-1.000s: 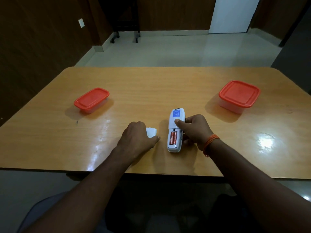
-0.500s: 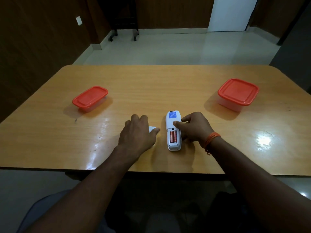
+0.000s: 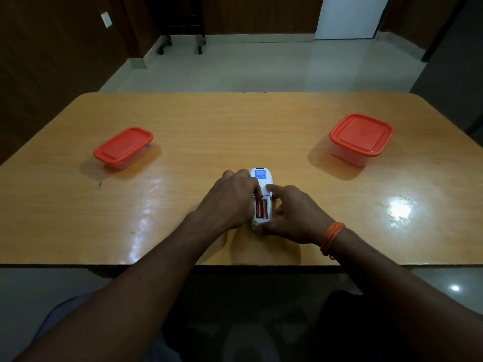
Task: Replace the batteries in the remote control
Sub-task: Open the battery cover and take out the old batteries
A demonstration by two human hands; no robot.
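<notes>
Near the table's (image 3: 183, 121) front edge, left hand (image 3: 231, 201) now across from the set-down cover onto the remote (image 3: 262, 198), fingertips curled at the exposed batteries (image 3: 262, 209), probably to pry one out. Right hand (image 3: 295, 215) half-open, cupping the remote's side and steadying it.

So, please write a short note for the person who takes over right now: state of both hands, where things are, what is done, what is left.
Left hand: fingertips at the open battery compartment of the remote control, holding nothing that shows.
Right hand: steadies the remote from its right side, index finger on the back.
The remote lies face down near the table's front edge. Two orange batteries sit inside. The cover is not in view.
Two red-lidded containers, left and right, are closed.
Done: cover off. Left: swap the batteries, refit the cover.
</notes>
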